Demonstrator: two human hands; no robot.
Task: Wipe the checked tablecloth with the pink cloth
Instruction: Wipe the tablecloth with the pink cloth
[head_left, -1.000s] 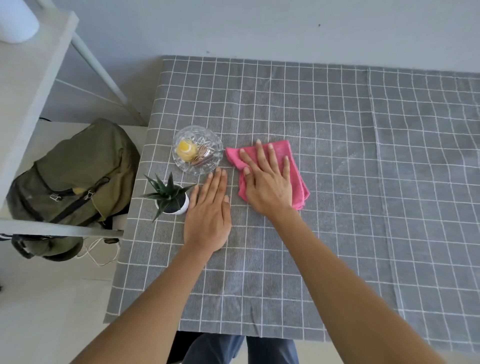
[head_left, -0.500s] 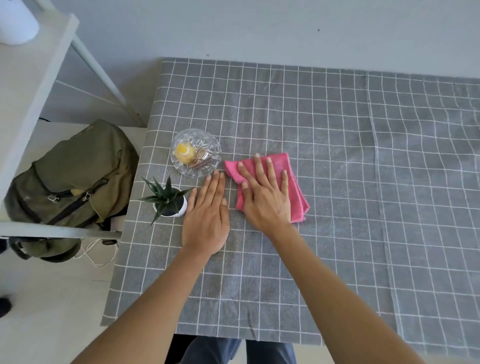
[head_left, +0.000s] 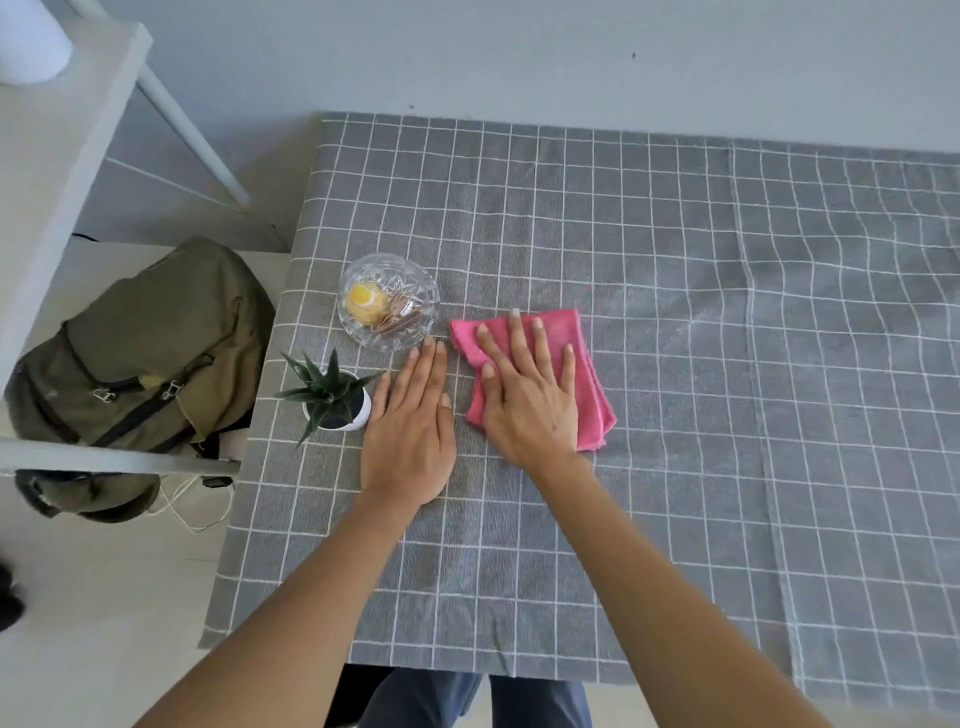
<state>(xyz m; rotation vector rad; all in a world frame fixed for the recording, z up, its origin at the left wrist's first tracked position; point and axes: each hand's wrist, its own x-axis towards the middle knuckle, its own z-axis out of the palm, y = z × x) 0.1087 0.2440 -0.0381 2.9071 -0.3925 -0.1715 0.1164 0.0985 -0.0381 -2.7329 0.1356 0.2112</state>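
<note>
The grey checked tablecloth (head_left: 701, 467) covers the table in front of me. A folded pink cloth (head_left: 595, 405) lies on its left-middle part. My right hand (head_left: 530, 410) presses flat on the pink cloth with fingers spread, covering most of it. Just left of the cloth, my left hand (head_left: 410, 436) rests flat on the tablecloth, palm down and holding nothing; its fingertips are close to the glass bowl.
A cut-glass bowl (head_left: 387, 301) with a yellow item inside stands left of the cloth. A small potted succulent (head_left: 332, 397) stands by the table's left edge. An olive backpack (head_left: 140, 353) and a white shelf frame (head_left: 52, 156) are left of the table.
My right hand has slid the pink cloth a little towards me. My left hand, the bowl and the plant have stayed in place.
</note>
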